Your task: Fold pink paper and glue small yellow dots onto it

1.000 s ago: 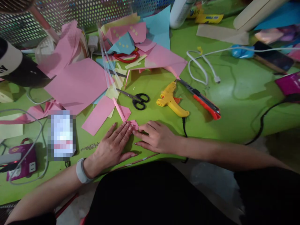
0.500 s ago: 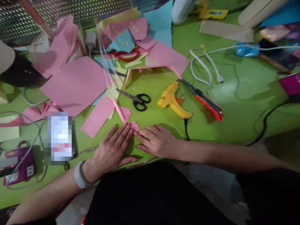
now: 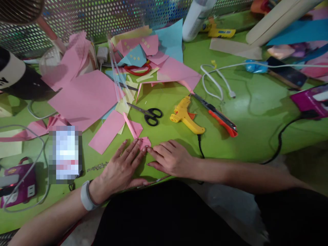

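Note:
Under the fingertips of my left hand [image 3: 124, 165] lies a small folded piece of pink paper [image 3: 145, 142]; the hand is flat on it, fingers spread, thumb out toward me. My right hand [image 3: 171, 158] touches the paper's near right edge with its index fingertip. Its other fingers are bent and its thumb stands apart. A thin rolled piece of pink paper [image 3: 130, 125] projects beyond my left fingers; whether it joins the folded piece is hidden. A pink paper rectangle [image 3: 107, 131] is to the left, and black-handled scissors [image 3: 151, 116] lie just beyond.
A yellow glue gun [image 3: 186, 116] and a red-handled utility knife [image 3: 217, 116] lie to the right on the green table [image 3: 246, 136]. A phone [image 3: 67, 153] and purple power strip [image 3: 19, 184] are left. Pink sheets [image 3: 87, 97] and a white cable [image 3: 215, 78] lie farther back.
The camera view has shifted, showing more of the mesh at the back. Both hands stay at the folded pink paper, with slightly more of it showing between them.

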Tool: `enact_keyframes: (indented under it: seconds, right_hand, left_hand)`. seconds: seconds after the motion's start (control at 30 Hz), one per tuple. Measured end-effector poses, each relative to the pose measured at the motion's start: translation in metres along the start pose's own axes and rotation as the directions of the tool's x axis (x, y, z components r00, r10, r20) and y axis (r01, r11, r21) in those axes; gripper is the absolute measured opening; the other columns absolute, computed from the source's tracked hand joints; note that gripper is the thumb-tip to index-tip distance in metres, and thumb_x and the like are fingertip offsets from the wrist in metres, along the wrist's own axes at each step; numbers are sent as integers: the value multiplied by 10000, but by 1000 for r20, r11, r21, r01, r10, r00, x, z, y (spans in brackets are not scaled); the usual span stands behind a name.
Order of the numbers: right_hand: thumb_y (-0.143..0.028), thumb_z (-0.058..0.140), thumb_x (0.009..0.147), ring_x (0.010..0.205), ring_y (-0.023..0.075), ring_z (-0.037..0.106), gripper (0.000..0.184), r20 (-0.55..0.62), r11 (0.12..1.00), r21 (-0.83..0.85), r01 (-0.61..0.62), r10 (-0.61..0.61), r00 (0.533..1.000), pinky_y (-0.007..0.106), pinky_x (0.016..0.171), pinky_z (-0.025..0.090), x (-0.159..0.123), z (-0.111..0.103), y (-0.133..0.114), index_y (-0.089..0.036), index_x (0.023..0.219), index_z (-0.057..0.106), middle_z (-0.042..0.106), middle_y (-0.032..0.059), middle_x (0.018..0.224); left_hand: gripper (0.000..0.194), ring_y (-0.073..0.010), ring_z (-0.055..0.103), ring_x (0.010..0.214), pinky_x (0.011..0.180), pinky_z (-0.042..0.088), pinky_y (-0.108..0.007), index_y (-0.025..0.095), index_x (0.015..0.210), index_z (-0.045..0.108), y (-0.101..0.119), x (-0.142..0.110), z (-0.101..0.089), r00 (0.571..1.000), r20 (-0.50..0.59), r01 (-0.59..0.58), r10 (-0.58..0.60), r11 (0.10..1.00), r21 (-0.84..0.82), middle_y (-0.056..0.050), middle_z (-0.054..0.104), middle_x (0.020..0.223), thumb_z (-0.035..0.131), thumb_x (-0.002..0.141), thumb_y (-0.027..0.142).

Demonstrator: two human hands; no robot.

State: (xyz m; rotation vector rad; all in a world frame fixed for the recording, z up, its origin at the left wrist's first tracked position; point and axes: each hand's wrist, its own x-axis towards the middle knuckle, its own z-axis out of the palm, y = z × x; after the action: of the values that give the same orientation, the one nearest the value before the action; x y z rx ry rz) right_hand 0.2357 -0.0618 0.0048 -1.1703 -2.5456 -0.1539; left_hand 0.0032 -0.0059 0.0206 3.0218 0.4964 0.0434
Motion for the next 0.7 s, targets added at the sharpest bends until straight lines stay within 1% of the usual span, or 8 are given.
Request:
enact_keyframes:
  seconds: [0.13,0.27,0.33,0.4,0.53,0.6,0.63,0.7]
  right_hand:
    - [-375,575,951,773,210,512,401,-5,1000,7,-22,22,1000,367,634,323,-1,-2,0,-35,1135,685,681,100,855]
    - [-370,572,951,778,211,520,388,5,1000,-1,-20,20,1000,366,638,322,-1,-1,1,-57,1153,681,678,94,850]
    - [-369,556,955,778,209,524,373,-8,999,-29,-27,27,1000,369,646,331,-2,0,2,-75,1142,690,683,92,848]
    - [-362,546,954,770,207,530,356,-43,998,-56,-22,20,999,372,655,345,-3,0,4,-89,1120,703,689,88,840]
    - [-328,569,936,737,194,546,304,-157,996,-69,54,-64,985,365,668,385,0,-2,17,-85,1040,720,692,81,815]
    - [-271,565,943,748,181,563,240,-191,997,-50,62,-70,979,355,690,419,8,-6,27,-103,1012,722,696,74,829]
    - [-235,551,950,763,177,573,218,-188,998,-36,60,-66,980,350,703,437,15,-8,33,-114,1015,721,697,72,839]
    - [-173,510,962,824,181,598,237,-142,998,-7,64,-65,988,349,724,475,31,-10,44,-123,1089,704,701,88,912]
  left_hand:
    - [920,-348,328,1446,1189,217,-523,25,1480,383,-1,0,-1,1000,-20,4,-4,1000,-16,-227,397,1524,335,910,745]
    - [859,-341,355,1434,1183,231,-529,41,1459,417,0,1,-1,999,-39,17,-17,1000,-9,-220,427,1509,363,926,712]
    - [846,-345,354,1434,1178,238,-538,41,1463,408,2,1,0,999,-44,19,-18,1000,16,-222,426,1509,375,931,698]
    - [875,-358,344,1437,1172,249,-540,31,1471,388,3,0,1,999,-44,13,-11,999,46,-233,416,1511,393,919,709]
    - [945,-360,333,1442,1167,280,-498,22,1478,371,-4,-3,0,999,-27,-29,31,998,55,-249,411,1509,439,874,745]
    - [935,-330,356,1435,1174,275,-475,64,1499,353,-11,-5,-4,997,-21,-70,70,997,22,-222,432,1506,450,868,747]
    - [902,-307,376,1427,1181,268,-461,98,1509,346,-15,-6,-7,995,-20,-97,97,995,6,-198,449,1502,455,877,732]
    - [820,-274,388,1424,1195,245,-449,170,1512,358,-23,-9,-14,989,-24,-148,147,989,-6,-145,460,1507,474,894,697]
